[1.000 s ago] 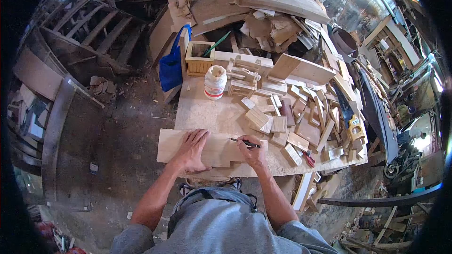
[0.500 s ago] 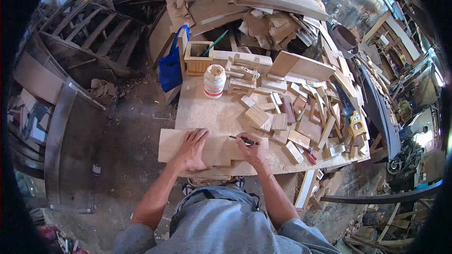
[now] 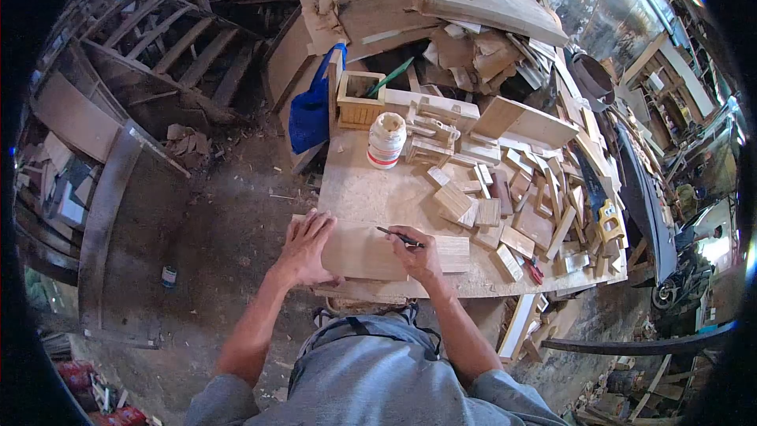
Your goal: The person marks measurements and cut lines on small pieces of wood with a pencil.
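A pale flat board (image 3: 367, 249) lies along the near edge of the workbench. My left hand (image 3: 306, 248) rests on the board's left part, fingers spread. A dark pen-like tool (image 3: 400, 237) is gripped in my right hand (image 3: 418, 254), above the board's right part, its tip pointing left. Right of my right hand, a shorter pale wood piece (image 3: 453, 254) shows. Beyond the board stands an open white jar (image 3: 386, 140) with a red band and pale residue round its mouth.
Many wood offcuts (image 3: 489, 211) cover the bench's right side, with red-handled pliers (image 3: 535, 270) and a yellow-handled saw (image 3: 609, 222). Behind the jar stand a wooden box (image 3: 361, 101) and a blue bag (image 3: 309, 113). A dark curved bar (image 3: 639, 345) extends at the lower right.
The view has shifted, so the bench appears farther right. My left hand has moved left relative to my right hand, its fingers more spread. The pen-like tool is still in my right hand.
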`<state>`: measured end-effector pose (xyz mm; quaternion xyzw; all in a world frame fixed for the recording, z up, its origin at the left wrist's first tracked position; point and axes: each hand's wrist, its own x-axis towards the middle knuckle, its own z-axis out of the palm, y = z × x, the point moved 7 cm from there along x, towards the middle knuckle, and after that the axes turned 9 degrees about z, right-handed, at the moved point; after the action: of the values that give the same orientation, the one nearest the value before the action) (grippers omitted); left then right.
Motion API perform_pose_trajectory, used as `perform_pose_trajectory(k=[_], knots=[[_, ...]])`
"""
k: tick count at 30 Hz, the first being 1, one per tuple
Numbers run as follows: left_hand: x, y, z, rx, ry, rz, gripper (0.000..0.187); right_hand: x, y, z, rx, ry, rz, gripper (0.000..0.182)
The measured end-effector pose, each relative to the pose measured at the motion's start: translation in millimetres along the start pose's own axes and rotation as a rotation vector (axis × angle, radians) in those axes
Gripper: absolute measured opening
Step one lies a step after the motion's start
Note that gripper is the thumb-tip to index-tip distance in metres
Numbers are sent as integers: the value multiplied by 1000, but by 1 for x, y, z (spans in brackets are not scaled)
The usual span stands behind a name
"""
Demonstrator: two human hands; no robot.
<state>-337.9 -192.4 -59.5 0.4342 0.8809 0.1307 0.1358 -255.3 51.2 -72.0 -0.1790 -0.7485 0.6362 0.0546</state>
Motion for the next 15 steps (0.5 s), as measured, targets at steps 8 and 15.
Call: perform_pose_trajectory(k=[8,15], knots=[[-2,0,-1,-21,-24,-26,139,4,-11,33,-92,-63,-7,21],[-3,-4,5,-37,-6,8,141,-12,-3,33,-122,-248,7,21]])
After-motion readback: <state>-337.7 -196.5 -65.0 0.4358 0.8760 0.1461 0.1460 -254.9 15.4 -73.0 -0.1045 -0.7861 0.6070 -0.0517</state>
